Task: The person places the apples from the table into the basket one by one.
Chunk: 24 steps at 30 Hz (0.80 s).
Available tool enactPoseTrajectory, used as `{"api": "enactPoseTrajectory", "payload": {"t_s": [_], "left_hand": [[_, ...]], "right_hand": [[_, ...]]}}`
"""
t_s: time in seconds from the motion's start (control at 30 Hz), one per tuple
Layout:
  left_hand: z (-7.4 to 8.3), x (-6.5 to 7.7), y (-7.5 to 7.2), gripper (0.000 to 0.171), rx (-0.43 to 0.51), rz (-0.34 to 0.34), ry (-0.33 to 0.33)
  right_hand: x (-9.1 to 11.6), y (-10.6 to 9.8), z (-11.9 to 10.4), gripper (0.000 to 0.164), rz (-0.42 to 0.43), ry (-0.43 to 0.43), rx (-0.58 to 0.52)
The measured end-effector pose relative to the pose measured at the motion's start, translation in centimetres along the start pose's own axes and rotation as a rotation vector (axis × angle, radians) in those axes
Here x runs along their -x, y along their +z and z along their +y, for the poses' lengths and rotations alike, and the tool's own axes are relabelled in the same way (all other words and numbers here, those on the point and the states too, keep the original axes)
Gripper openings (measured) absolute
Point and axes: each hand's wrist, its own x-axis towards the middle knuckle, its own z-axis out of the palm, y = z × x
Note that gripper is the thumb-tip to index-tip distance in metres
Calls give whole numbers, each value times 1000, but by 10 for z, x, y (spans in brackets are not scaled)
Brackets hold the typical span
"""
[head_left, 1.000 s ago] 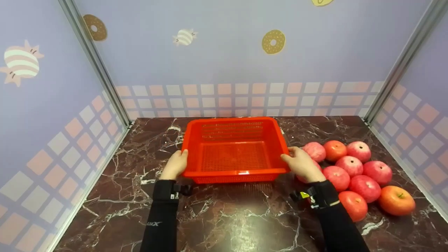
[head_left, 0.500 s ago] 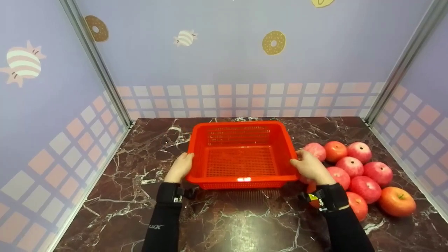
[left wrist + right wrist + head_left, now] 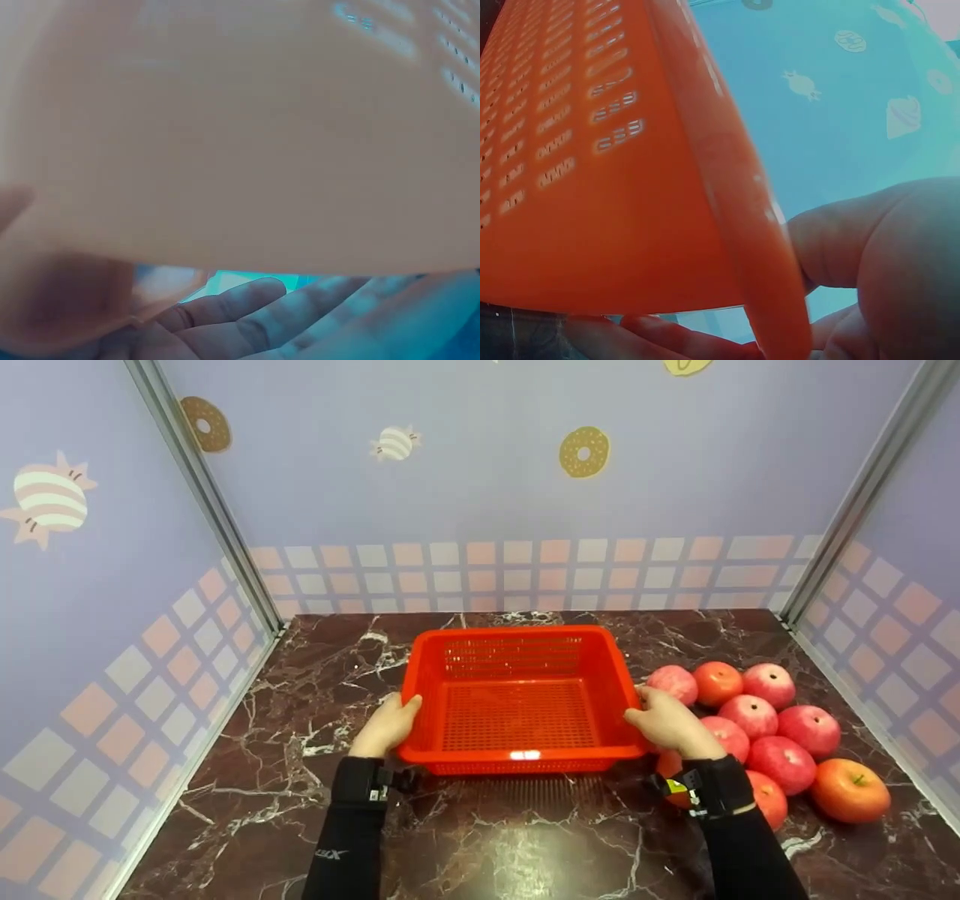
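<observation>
An orange-red plastic basket (image 3: 525,755) with slotted walls and floor is held between both hands in the head view, its inside bare. At its left side, my left hand (image 3: 388,725) grips the rim with the thumb on top. The left wrist view is filled by the washed-out basket wall (image 3: 240,150), with fingers (image 3: 247,319) below its lower edge. My right hand (image 3: 673,724) holds the opposite rim. In the right wrist view, the thumb (image 3: 829,244) lies against the rim and the other fingers reach under the basket wall (image 3: 645,232).
Several red and pink apples (image 3: 782,763) lie grouped right of the basket, close to the right hand and forearm, which hide some. A yellow-orange apple (image 3: 852,790) sits nearest the right wall. Patterned panels (image 3: 480,495) enclose the dark marble-look tabletop (image 3: 480,840) at back and sides.
Both hands have carried the basket a little to the right and nearer to me, mostly in the first half second. The right forearm now covers more of the apples, which have stayed put.
</observation>
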Motion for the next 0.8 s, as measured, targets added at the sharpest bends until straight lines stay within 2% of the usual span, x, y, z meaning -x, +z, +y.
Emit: {"api": "enactPoseTrajectory", "payload": {"t_s": [0.33,0.57,0.8], "left_hand": [[1,1,-3,41,-2,-8,-17],[0,0,-5,42,48,-29,-35],[0,3,-6,41,14,-29,-35]], "right_hand": [[1,2,-1,46,-3,-24,-26],[1,1,-3,43,-13,-17,-35],[4,0,-4,43,-32,-14,-21]]}}
